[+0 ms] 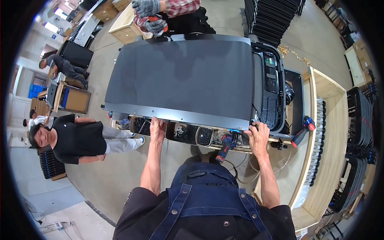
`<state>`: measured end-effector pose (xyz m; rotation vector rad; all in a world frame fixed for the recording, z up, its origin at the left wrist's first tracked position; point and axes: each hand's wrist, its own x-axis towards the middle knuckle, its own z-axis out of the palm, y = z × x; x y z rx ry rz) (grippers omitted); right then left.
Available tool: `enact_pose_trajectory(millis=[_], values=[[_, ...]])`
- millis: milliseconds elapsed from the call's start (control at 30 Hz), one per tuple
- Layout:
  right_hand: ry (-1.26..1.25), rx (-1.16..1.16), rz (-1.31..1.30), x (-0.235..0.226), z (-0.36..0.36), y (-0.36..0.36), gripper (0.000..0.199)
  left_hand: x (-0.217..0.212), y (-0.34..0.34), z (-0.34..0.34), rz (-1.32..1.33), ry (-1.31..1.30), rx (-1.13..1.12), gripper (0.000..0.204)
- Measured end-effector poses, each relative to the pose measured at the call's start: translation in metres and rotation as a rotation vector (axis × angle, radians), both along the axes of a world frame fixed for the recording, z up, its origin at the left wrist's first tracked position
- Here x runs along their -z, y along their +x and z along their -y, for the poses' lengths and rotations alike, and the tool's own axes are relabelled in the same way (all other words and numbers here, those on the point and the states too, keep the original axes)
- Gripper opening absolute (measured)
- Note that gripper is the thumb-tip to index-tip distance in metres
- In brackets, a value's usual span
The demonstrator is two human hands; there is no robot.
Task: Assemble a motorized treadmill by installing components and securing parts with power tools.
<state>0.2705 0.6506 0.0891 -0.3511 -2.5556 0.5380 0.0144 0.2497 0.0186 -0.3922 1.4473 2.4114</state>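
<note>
In front of me lies a long treadmill deck with a black belt [188, 76] and a grey metal side rail [192, 115] along its near edge. My left hand [158, 129] is closed on that rail, left of its middle, with the fingertips at its edge. At the rail's right end, beside the black plastic motor housing [273, 96], my right hand [259, 135] has its fingers bent and pressed in. What they pinch there is too hidden to make out. Between my hands, a red and blue cordless driver [226, 148] hangs below the deck's near edge.
Parts bins [182, 133] with small black pieces sit under the near edge. Another cordless driver [303, 131] rests by a wooden crate [328, 160] on the right. Across the deck, a co-worker's gloved hands [154, 20] hold an orange-red tool. A person [80, 138] stands at left.
</note>
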Motion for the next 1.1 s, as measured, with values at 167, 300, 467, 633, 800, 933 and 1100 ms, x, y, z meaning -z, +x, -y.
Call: enact_pose_trajectory(millis=[167,300,467,633,800,933,1100], values=[[-0.033,-0.001,0.057,-0.003,-0.003,0.001,0.032,0.007,-0.006,0.002,0.031,0.030,0.025,0.032],[0.002,0.004,0.002,-0.004,0.005,0.000,0.031,0.028,-0.012,0.016,-0.012,0.113,0.077,0.036],[-0.042,-0.031,0.021,-0.010,0.005,0.003,0.029,0.023,-0.010,0.021,-0.028,0.099,0.152,0.044],[0.032,0.050,0.071,-0.011,0.020,0.006,0.033,0.018,-0.014,0.029,0.066,0.104,0.228,0.044],[-0.025,0.375,-0.038,-0.031,0.108,0.004,0.034,0.021,-0.003,0.059,0.136,-0.131,0.454,0.052],[-0.834,0.206,0.258,0.020,0.185,0.036,0.031,0.095,0.048,0.112,0.441,-0.280,0.588,0.040],[-0.944,0.070,0.909,0.070,0.191,0.083,0.043,0.121,0.134,0.177,0.568,-0.717,0.941,0.034]])
